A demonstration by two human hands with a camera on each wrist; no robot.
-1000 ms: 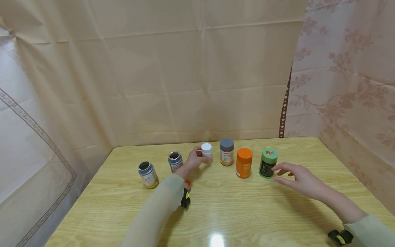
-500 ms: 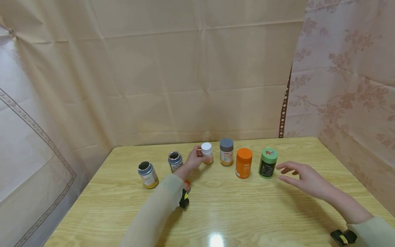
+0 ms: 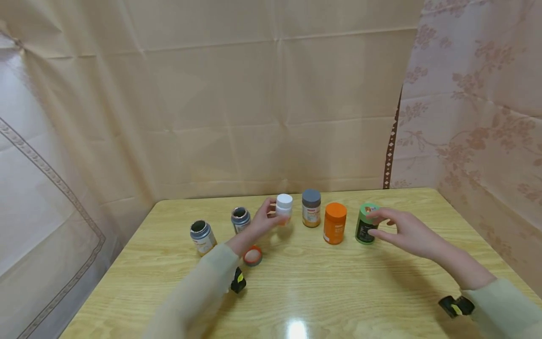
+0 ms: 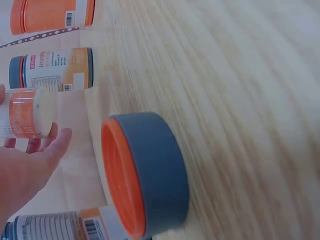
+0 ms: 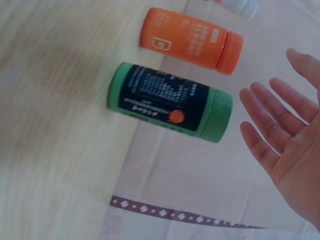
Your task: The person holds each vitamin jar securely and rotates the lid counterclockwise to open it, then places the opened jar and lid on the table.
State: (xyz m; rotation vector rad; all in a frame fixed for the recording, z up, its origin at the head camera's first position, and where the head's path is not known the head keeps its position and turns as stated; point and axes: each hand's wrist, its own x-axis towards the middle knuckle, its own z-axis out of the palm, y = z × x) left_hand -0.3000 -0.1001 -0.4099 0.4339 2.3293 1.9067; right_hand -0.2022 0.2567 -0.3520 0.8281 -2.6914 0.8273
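My left hand grips a small white bottle with a white cap. In the left wrist view the bottle shows an orange label and its bottom, raised off the table. My right hand is beside a green-lidded jar with a black label, at the table's right. The right wrist view shows that hand with fingers spread, apart from the green jar's lid. Left of it stands an orange jar.
A grey-lidded jar stands between bottle and orange jar. Two lidless jars, one nearer and one farther back, stand at left. A loose grey lid with orange lining lies near the left forearm. A curtain hangs behind the table.
The left hand has raised the white bottle slightly, and its forearm has shifted left, uncovering the loose lid. The right hand drew back from the green jar, then came up and left toward its lid.
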